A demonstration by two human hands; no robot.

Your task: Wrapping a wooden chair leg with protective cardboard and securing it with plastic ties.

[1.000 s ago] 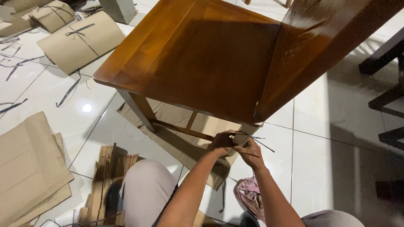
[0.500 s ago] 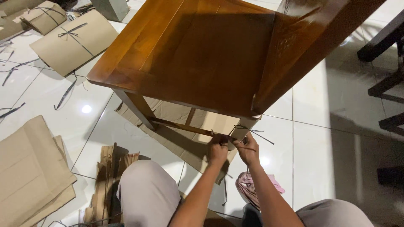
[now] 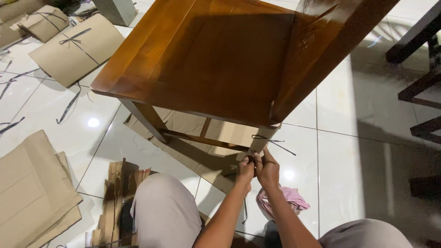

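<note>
A: Brown wood fills the head view: we note a chair (image 3: 220, 59) standing on the white tiled floor (image 3: 363, 151), its near front leg (image 3: 259, 144) wrapped in brown cardboard and tied with a dark strap (image 3: 273, 140) just under the seat.

B: We find the left hand (image 3: 245, 169) and right hand (image 3: 268, 169) side by side at that leg, below the tie. Both are curled narrow, fingers pinched on the cardboard wrap; whether they also hold a strap end we cannot tell.

A: We record flat cardboard (image 3: 193, 147) under the chair, and a pink slipper (image 3: 287, 198) beside the right forearm.

B: We add stacked cardboard sheets (image 3: 32, 188) at the left edge and a tied cardboard bundle (image 3: 73, 48) well apart, upper left. Loose straps lie near it.
</note>
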